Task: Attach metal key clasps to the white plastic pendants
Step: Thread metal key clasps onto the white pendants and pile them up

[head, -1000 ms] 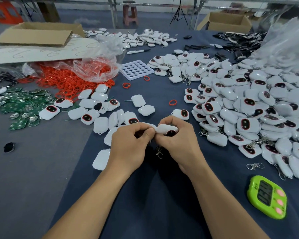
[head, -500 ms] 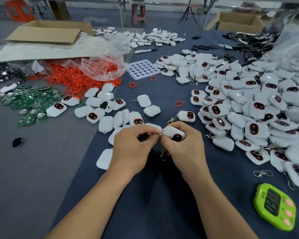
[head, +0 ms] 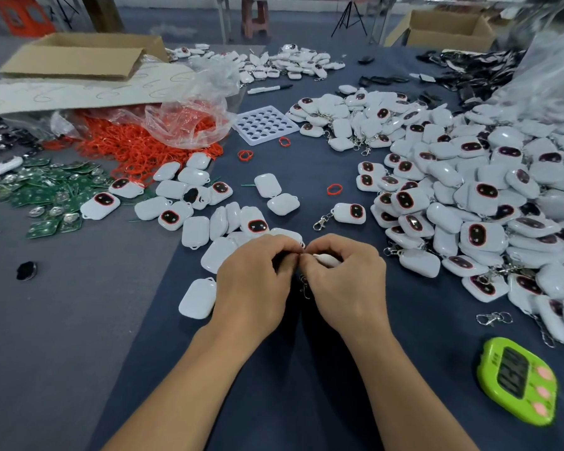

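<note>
Comparing with half a second back: the pendant (head: 326,259) has rolled in the right hand (head: 345,284). Its dark face was showing; now only a white sliver pokes out between the curled fingers. The right hand grasps it just above the blue cloth (head: 306,385), near the middle of the work area. The left hand (head: 254,281) has closed up tight against the right, thumb and forefinger pinching at the pendant's corner, where the key clasp (head: 304,288) tops out. The clasp body dangles in the gap between the two hands. Exact contact on the ring is hidden. My read: the ring is being worked through the pendant's loop, seating unconfirmed. Not done until the clasp hangs off the pendant alone, like the finished one (head: 349,213) lying just beyond the hands.
</note>
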`<state>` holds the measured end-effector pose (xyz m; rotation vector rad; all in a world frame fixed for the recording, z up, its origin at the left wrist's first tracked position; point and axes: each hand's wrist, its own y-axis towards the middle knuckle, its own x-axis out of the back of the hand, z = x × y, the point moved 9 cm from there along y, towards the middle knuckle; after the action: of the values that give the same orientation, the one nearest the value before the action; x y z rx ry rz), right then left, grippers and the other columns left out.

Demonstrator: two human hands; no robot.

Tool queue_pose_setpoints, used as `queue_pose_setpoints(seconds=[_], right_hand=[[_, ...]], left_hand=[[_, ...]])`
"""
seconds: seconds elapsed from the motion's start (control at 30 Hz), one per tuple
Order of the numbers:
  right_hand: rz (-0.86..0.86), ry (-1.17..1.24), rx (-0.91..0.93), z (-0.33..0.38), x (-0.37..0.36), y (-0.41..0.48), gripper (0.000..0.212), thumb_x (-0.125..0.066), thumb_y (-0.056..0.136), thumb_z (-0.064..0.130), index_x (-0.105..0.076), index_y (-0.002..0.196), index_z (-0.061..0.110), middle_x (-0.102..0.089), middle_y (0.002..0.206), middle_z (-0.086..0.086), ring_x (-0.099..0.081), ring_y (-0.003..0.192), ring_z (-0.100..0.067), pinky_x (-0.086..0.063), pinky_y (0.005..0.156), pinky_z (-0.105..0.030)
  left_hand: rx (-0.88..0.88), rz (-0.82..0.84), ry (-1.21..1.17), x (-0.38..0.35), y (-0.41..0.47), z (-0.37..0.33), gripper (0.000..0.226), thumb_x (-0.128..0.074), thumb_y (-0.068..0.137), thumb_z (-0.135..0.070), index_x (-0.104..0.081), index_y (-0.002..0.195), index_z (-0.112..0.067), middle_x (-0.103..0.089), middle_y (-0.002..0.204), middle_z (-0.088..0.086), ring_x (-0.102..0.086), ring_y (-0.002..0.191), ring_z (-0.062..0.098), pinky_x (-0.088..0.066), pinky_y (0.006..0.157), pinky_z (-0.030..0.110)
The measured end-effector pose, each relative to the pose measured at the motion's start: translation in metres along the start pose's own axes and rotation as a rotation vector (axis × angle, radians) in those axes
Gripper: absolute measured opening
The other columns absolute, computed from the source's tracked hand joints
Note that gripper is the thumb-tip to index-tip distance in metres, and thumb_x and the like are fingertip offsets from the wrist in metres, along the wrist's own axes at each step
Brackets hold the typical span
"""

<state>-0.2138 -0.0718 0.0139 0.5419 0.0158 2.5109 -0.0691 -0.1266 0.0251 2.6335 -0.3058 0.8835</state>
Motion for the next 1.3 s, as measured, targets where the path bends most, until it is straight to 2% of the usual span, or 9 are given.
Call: queue_pose_setpoints(seconds=[0.13,0.23,0.37,0.53,0.63,0.77,0.93,1.1,1.3], right_hand=[[-0.024,0.134,-0.063,-0.006,0.006,0.003,0.020,-0.076,0.082,0.009,-0.075,0.069,0.025,-0.069,0.061,0.007,-0.058,0.054,-0.001,-0.045,0.052,-0.014],[0.036,0.343,-0.101,-0.007,0.004,0.003,0.018,-0.076,0.082,0.003,-0.076,0.072,0.018,-0.068,0.067,-0.008,-0.057,0.060,-0.011,-0.049,0.057,-0.025],[0.072,0.430,-0.098,-0.004,0.002,0.002,0.024,-0.074,0.084,-0.002,-0.077,0.072,0.018,-0.065,0.064,-0.001,-0.054,0.059,-0.012,-0.048,0.055,-0.023],[0.068,0.424,-0.100,-0.002,0.004,0.001,0.017,-0.075,0.082,0.006,-0.077,0.072,0.019,-0.065,0.062,0.002,-0.054,0.056,-0.008,-0.045,0.053,-0.019],[0.035,0.294,-0.058,0.000,0.005,-0.001,0.017,-0.079,0.083,0.008,-0.076,0.073,0.021,-0.068,0.063,0.005,-0.056,0.055,-0.005,-0.046,0.054,-0.017],[-0.020,0.131,0.060,0.011,0.009,-0.005,0.025,-0.081,0.082,0.006,-0.075,0.073,0.029,-0.072,0.067,0.012,-0.064,0.058,-0.001,-0.046,0.056,-0.009],[-0.004,0.222,0.041,0.009,0.008,-0.002,0.025,-0.081,0.081,0.003,-0.077,0.072,0.027,-0.072,0.067,0.008,-0.061,0.058,-0.001,-0.046,0.057,-0.011],[0.058,0.453,-0.027,0.006,0.007,0.000,0.010,-0.076,0.075,0.011,-0.078,0.073,0.021,-0.071,0.069,0.001,-0.060,0.061,-0.007,-0.049,0.058,-0.018],[0.154,0.586,-0.088,0.005,0.001,-0.001,0.010,-0.074,0.074,0.008,-0.076,0.070,0.016,-0.064,0.064,-0.003,-0.052,0.054,-0.010,-0.043,0.051,-0.018]], left_hand=[[0.002,0.007,-0.055,0.001,0.001,-0.001,0.024,-0.068,0.088,-0.031,-0.062,0.102,-0.050,-0.067,0.095,-0.031,-0.063,0.087,0.000,-0.055,0.079,0.030],[-0.017,0.074,-0.080,-0.005,0.002,-0.004,0.021,-0.069,0.089,-0.031,-0.067,0.095,-0.051,-0.069,0.088,-0.031,-0.064,0.086,-0.004,-0.051,0.073,0.017],[-0.001,0.023,-0.275,0.001,0.002,-0.005,0.017,-0.073,0.087,-0.023,-0.078,0.089,-0.039,-0.074,0.089,-0.028,-0.069,0.088,-0.004,-0.050,0.076,0.010],[0.038,-0.025,-0.345,0.005,-0.002,-0.003,0.020,-0.075,0.089,-0.015,-0.077,0.084,-0.035,-0.074,0.085,-0.024,-0.070,0.086,0.001,-0.051,0.075,0.011],[0.002,-0.070,-0.242,0.009,-0.003,-0.007,0.023,-0.071,0.091,-0.015,-0.072,0.082,-0.036,-0.070,0.087,-0.028,-0.066,0.087,-0.001,-0.046,0.074,0.008],[-0.092,-0.137,-0.087,0.014,-0.007,-0.017,0.016,-0.063,0.090,-0.022,-0.071,0.092,-0.036,-0.067,0.088,-0.029,-0.061,0.091,-0.001,-0.045,0.079,0.013],[-0.048,-0.169,-0.187,0.020,-0.007,-0.010,0.027,-0.077,0.087,-0.018,-0.071,0.088,-0.044,-0.070,0.090,-0.031,-0.065,0.087,-0.004,-0.043,0.077,0.003],[0.065,-0.030,-0.417,0.009,-0.001,-0.001,0.023,-0.078,0.083,-0.017,-0.076,0.082,-0.040,-0.075,0.082,-0.017,-0.071,0.077,0.007,-0.055,0.071,0.017],[0.134,0.074,-0.574,0.000,0.000,0.001,0.012,-0.074,0.075,-0.021,-0.078,0.078,-0.032,-0.077,0.081,-0.005,-0.073,0.081,0.017,-0.062,0.080,0.033]])
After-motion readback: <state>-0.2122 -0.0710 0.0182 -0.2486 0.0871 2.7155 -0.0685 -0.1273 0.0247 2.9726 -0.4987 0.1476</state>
